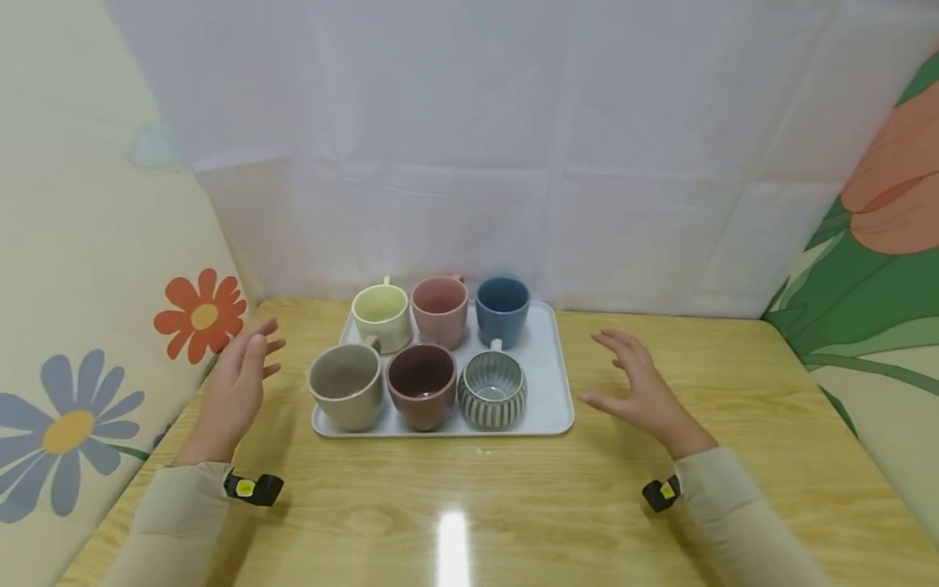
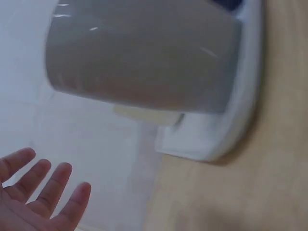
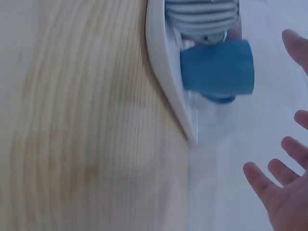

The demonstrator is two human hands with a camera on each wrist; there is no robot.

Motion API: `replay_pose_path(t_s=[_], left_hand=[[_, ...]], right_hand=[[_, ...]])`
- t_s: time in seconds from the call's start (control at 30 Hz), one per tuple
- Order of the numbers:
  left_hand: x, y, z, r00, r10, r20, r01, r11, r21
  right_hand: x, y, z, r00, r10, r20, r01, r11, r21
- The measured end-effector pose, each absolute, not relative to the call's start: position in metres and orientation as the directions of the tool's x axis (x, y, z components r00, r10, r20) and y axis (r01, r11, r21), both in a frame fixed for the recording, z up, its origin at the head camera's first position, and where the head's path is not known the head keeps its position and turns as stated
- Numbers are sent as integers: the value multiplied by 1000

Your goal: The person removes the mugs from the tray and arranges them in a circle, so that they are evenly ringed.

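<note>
A white tray (image 1: 546, 375) lies on the table with two rows of mugs. At the back stand a pale yellow mug (image 1: 383, 319), a pink mug (image 1: 442, 314) and a blue mug (image 1: 503, 314). The front row has a greyish-beige mug (image 1: 352, 395), a dark reddish-brown mug (image 1: 422, 391) and a striped grey-green mug (image 1: 493, 399). My left hand (image 1: 238, 379) hovers left of the tray, nearest the beige mug, its fingers spread and apart from it. To the tray's right my right hand (image 1: 637, 387) is also spread, touching nothing.
The wooden table (image 1: 352, 514) extends in front of the tray and to both sides. White cloth (image 1: 455, 147) hangs behind it. Flower-patterned panels stand at the left (image 1: 81, 269) and at the right (image 1: 888, 269).
</note>
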State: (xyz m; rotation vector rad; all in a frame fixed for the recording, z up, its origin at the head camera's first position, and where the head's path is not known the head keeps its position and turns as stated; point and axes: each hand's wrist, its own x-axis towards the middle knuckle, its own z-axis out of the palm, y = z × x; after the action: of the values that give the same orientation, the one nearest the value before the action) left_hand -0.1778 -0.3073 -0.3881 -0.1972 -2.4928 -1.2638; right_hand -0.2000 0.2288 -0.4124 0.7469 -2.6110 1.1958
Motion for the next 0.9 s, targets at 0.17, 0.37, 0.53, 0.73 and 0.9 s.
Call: replay_pose_path(t_s=[0.17,0.37,0.53,0.73,0.9], left_hand=[[-174,-308,-411,-952,16,307,257,588,767],[-169,-308,-431,-993,96,74,111,484,868],[-167,-307,-439,-992,121,-23,30,417,909],[-169,-312,-444,-985,167,-34,47,460,887],[-170,-318,-448,-981,174,-83,13,491,871]], right_hand=[[-199,206,-419,-862,-373,342,-490,446,-749],[-196,183,-427,-873,-398,281,-435,379,-817],[-198,163,-429,-869,-426,252,-410,332,-850],[-202,147,-433,-886,-422,190,-331,292,-897],[-206,136,-441,-899,-416,137,-264,265,-927]])
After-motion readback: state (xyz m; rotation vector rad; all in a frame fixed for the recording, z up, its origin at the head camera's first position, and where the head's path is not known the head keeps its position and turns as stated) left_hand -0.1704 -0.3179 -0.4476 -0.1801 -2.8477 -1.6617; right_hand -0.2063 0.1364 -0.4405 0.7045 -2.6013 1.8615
